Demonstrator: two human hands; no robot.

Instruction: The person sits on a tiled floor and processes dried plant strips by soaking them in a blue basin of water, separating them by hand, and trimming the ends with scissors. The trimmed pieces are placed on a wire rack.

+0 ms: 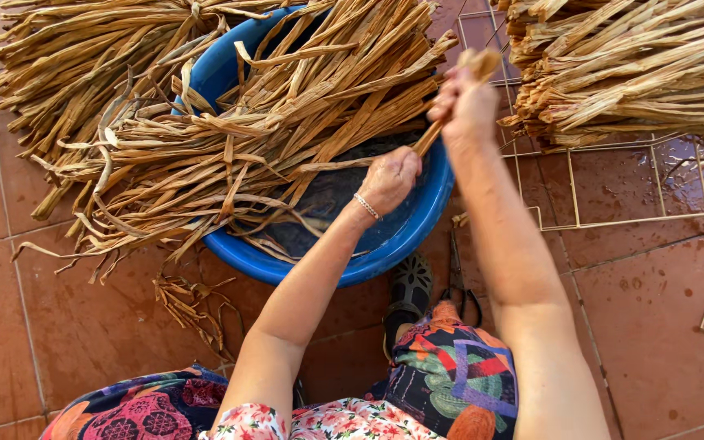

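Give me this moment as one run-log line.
left hand: grips fibre strip over blue basin | right hand: grips same strip's upper end | dried strip bundles across basin

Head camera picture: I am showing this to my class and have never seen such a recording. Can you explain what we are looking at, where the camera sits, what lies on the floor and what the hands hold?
There is no machine here. One camera sits on a person's head and looks down, so both arms belong to the wearer. On the tiled floor stands a blue basin with dark water, and long dried tan strips lie heaped across it and to its left. Another bundle rests on a wire rack at the right. The left hand and right hand both grip one strip, stretched between them over the basin. The person's patterned clothes and a sandal show below.
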